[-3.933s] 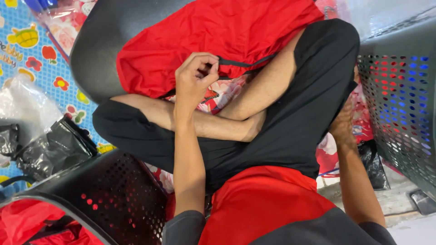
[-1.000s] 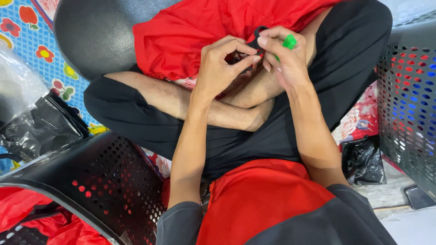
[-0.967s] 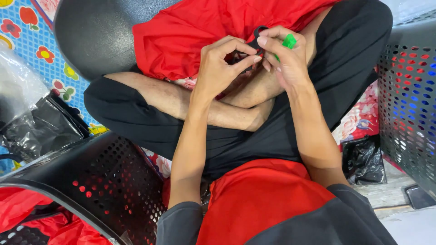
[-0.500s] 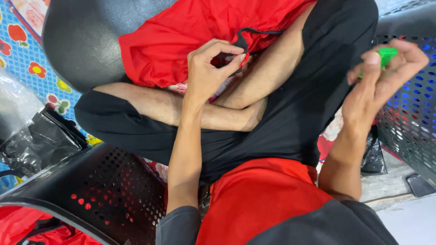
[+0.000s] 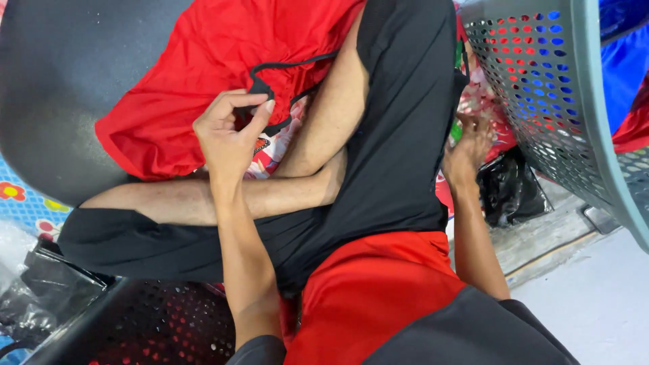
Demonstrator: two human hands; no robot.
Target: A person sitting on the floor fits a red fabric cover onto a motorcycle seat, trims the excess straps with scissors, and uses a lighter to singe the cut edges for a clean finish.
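The person sits cross-legged on the floor, and a red garment lies over the lap and against a dark round basin. The left hand is raised above the crossed legs; its thumb and first finger are pressed together on the knotted end of a black drawstring that runs along the edge of the garment. The cord sits right at the fingertips, and the rest of it curves away to the right over the red cloth.

The right hand is low on the other side, beside the knee, near a grey perforated basket. Its fingers are spread over the patterned mat, and something small and green lies just beside them. It is not possible to tell if the hand touches it or holds anything.

The step in hand looks like work on the drawstring, one hand keeping the cord, the other at the small tool. The next move probably needs both hands together at the cord, with the pinch kept firm.
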